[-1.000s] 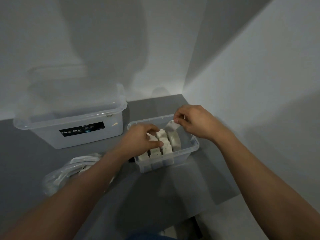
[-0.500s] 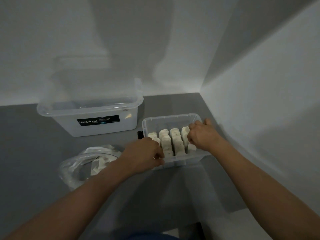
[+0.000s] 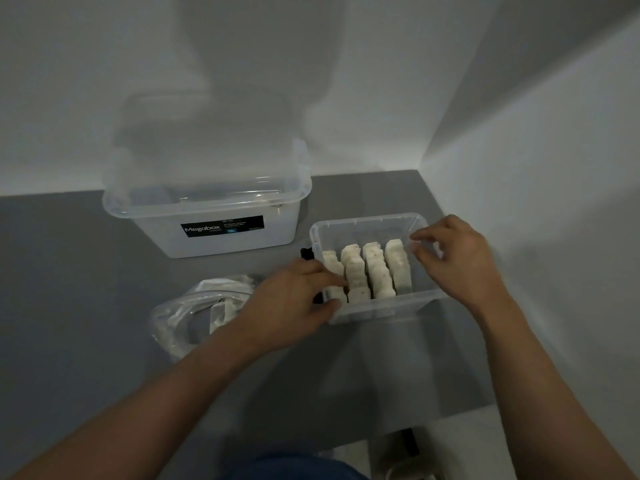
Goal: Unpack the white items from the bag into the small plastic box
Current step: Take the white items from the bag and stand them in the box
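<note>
The small plastic box (image 3: pixel 367 226) stands on the grey surface near the right wall. Several white items (image 3: pixel 375 271) stand in rows inside it. My left hand (image 3: pixel 294 297) is at the box's near-left corner, its fingers stretched against the leftmost row and its thumb along the front wall. My right hand (image 3: pixel 457 259) hovers over the box's right side with fingers loosely curled and nothing in them. The clear plastic bag (image 3: pixel 187 306) lies left of the box with a white item (image 3: pixel 221 311) showing inside; my left forearm covers part of it.
A larger clear box (image 3: pixel 207 223) with a black Megabox label stands behind the bag, its lid (image 3: pixel 207 133) leaning against the back wall. White walls close in at the back and right. A small black object (image 3: pixel 306 252) sits at the small box's left side.
My right hand has lifted off the right row and now hovers above the box's right edge. My left hand's fingers have stretched out against the left row.
</note>
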